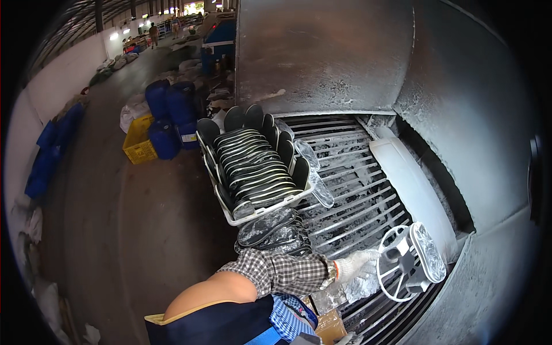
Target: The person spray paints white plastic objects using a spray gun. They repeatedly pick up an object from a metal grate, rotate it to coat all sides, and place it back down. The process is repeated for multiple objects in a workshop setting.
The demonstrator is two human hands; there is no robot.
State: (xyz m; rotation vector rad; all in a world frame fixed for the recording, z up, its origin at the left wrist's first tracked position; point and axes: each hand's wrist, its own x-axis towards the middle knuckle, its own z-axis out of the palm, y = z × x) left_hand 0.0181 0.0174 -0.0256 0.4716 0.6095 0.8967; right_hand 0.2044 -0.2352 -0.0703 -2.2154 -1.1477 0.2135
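Note:
My left hand (357, 265), in a whitish knitted glove below a checkered sleeve, reaches to the right. Its fingers close at the left rim of a white spoked wheel (382, 280) with a dark hub. On the wheel's right side stands a sole-shaped piece (428, 253) with a shiny, film-like face, tilted upward. Crumpled clear film (359, 289) lies just below my left hand. At the bottom edge a small pale patch, perhaps my right hand (349, 339), just shows; its fingers are hidden.
A white crate (247, 217) packed with black, pale-edged soles stands left of the slatted metal grate (345, 190). More film-covered soles (273, 233) are stacked before it. Grey metal walls (322, 57) enclose the grate; a pale curved panel (411, 184) lies rightward. Blue drums (165, 138) stand farther left.

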